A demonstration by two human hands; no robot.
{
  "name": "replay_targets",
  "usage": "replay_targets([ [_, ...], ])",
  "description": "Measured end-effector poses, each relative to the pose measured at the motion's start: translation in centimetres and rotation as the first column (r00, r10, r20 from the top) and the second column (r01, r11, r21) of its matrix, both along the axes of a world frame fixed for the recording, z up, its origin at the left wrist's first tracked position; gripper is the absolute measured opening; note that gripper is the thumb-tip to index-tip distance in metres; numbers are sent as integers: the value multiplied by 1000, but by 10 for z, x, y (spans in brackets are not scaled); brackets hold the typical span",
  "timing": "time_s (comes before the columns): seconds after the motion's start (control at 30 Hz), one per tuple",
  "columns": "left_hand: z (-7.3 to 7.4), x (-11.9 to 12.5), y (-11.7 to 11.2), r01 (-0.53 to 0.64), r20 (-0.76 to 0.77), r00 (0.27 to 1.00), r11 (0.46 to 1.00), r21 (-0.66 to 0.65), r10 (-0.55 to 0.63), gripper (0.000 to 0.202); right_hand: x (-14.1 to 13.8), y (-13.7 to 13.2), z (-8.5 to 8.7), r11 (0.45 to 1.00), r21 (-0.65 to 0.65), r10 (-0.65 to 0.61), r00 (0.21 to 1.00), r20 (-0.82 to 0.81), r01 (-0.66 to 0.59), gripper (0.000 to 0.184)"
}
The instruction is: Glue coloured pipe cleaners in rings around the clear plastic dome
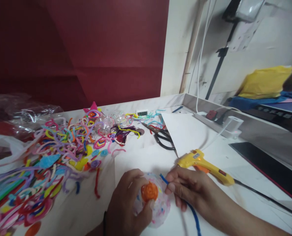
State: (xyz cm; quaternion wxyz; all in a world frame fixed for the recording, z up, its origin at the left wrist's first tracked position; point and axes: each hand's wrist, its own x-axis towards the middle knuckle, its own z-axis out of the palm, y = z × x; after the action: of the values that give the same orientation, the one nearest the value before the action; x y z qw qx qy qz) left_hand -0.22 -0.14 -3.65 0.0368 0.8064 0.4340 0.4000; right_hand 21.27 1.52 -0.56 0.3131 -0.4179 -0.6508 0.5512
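Observation:
Between the thumb and fingers of my left hand (130,200) is an orange coiled rosette (150,192), which looks like rolled pipe cleaner. It sits over a round, pale, speckled piece (160,211) on the white sheet; whether the two are joined I cannot tell. My right hand (189,186) pinches a blue pipe cleaner (194,216) near one end. Its short tip points toward the rosette, and the long tail hangs down past my palm. Just beyond my right hand lies a yellow hot glue gun (206,165), nozzle to the left.
Tangled, many-coloured pipe cleaners (69,141) cover the table's left side, with clear plastic wrap (33,114) behind. Black-handled scissors (164,137) lie past the paper. On the right are a dark phone (266,167), a power strip (230,132) and the glue gun's black cable (264,196).

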Motion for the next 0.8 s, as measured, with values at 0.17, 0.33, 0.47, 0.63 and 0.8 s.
replay_targets([
  [0.17,4,1,0,8,21,1000,1000,2,-8,34,-4,11,9,889,454,-93,953,290,-51,20],
  [0.33,9,2,-1,28,51,998,1000,10,-29,31,-5,14,13,765,616,-111,903,415,-189,25],
  [0.47,10,3,0,29,47,998,999,18,-30,29,-6,13,11,701,657,-115,865,488,-277,29],
  [0.63,7,2,1,32,64,997,999,18,-33,29,-7,12,11,625,707,-137,844,518,-332,29],
  [0.8,7,2,0,33,68,997,999,-2,-32,30,-9,12,12,587,729,-165,830,533,-352,23],
])
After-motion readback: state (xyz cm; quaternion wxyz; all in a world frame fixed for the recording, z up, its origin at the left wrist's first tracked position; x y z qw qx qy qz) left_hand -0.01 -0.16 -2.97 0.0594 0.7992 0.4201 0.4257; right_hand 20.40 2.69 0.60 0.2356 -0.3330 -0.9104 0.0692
